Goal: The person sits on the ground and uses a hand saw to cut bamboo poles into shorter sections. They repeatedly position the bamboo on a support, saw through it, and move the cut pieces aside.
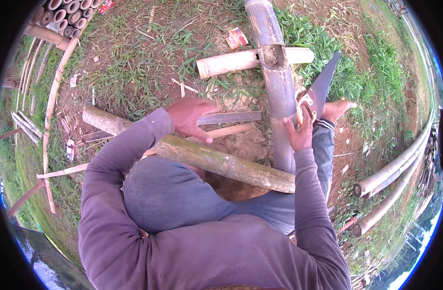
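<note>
My left hand [190, 118] is open, fingers curved and thumb apart, with nothing seen in it. It hovers over a green-brown bamboo pole [221, 163] lying across in front of my bent leg. Close beside its fingers is a flat grey blade-like strip [231, 117]. My right hand [302, 129] is at the handle end of a handsaw [324, 83], its fingers around the handle, partly hidden. The saw's dark blade points up and away to the right. Just left of that hand stretches a thick greyish bamboo pole [278, 92] with a squared notch cut in it.
A shorter pale bamboo piece [226, 63] crosses beneath the notched pole. Cut bamboo tubes [66, 17] are stacked at the far left. More poles [391, 169] lie at the right. A small red-and-white packet [236, 38] is on the grass. My bare foot [336, 110] rests beside the saw.
</note>
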Action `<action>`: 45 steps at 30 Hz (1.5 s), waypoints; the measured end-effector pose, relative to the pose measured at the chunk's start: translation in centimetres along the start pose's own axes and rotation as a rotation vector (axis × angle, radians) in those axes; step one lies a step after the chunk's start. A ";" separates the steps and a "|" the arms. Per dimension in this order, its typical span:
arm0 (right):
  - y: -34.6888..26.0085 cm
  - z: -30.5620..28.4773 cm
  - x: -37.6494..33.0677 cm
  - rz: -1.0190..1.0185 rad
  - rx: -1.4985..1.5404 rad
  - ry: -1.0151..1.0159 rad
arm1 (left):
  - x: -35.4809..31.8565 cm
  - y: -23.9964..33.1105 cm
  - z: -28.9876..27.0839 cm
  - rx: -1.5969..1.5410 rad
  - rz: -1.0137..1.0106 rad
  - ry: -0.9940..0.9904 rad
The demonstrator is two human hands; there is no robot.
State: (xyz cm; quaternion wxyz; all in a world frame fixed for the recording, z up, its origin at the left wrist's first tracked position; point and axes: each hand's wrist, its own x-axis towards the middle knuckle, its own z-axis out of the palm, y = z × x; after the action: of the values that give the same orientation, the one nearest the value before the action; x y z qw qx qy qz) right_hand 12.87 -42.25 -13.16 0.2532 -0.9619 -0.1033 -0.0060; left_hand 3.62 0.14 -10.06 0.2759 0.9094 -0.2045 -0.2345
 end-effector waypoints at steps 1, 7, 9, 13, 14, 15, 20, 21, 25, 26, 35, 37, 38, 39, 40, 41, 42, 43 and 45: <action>-1.3 -2.7 -1.8 0.024 0.057 -0.027 | -2.3 0.8 1.1 -0.171 -0.022 -0.230; -4.0 -8.7 -13.6 -0.253 -0.097 -0.364 | -7.7 3.5 3.1 0.001 -0.172 -0.246; -3.9 -8.6 -14.0 -0.369 -0.245 -0.260 | -8.0 2.2 3.5 0.107 -0.172 -0.182; -3.1 -8.5 -8.0 -0.174 0.052 0.365 | -5.9 0.5 -1.2 0.197 -0.259 0.133; -1.8 -7.9 -6.4 -0.027 0.119 0.371 | -5.0 0.3 -2.9 0.222 -0.284 0.226; 0.1 -6.8 -4.6 0.058 0.110 0.358 | -4.0 -1.1 -3.9 0.212 -0.303 0.278; 10.8 0.4 0.1 0.184 -0.043 0.028 | 2.9 -4.5 -8.3 0.158 -0.463 0.202; 10.8 0.7 0.4 0.214 -0.115 -0.050 | 3.1 -4.7 -8.0 0.142 -0.465 0.226; 9.3 1.6 2.0 0.257 -0.413 -0.297 | 3.3 -3.9 -5.5 0.261 -0.470 0.403; 8.0 1.3 2.6 0.247 -0.481 -0.329 | 3.1 -3.5 -4.9 0.342 -0.469 0.469; 8.4 2.7 4.4 0.208 -0.562 -0.417 | -1.4 -4.0 -4.9 0.263 -0.600 0.362; 7.9 2.6 4.7 0.219 -0.592 -0.458 | -3.1 -4.3 -5.5 0.226 -0.671 0.282; 7.5 2.4 4.9 0.226 -0.569 -0.437 | -3.9 -4.6 -5.7 0.207 -0.704 0.241; 7.6 2.6 4.8 0.229 -0.585 -0.433 | -4.9 -5.5 -5.7 0.128 -0.671 0.182; 7.9 2.6 5.1 0.231 -0.599 -0.424 | -5.6 -6.8 -6.2 0.053 -0.636 0.129; 8.0 2.9 5.3 0.234 -0.612 -0.415 | -6.0 -7.8 -6.4 -0.022 -0.600 0.076; 7.3 3.1 5.9 0.256 -0.634 -0.439 | -6.2 -8.6 -6.2 -0.015 -0.598 0.062; 6.5 2.9 6.4 0.280 -0.658 -0.465 | -6.2 -9.3 -5.7 -0.011 -0.593 0.046; 5.1 2.0 7.1 0.344 -0.713 -0.516 | -6.2 -9.4 -5.3 0.036 -0.582 0.061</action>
State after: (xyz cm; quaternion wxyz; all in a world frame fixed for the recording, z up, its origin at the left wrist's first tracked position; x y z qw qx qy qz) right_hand 20.75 -44.21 -16.88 -0.1293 -0.9621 0.0065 0.2401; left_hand 3.71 12.56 -9.82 0.1869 0.9413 0.0692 -0.2725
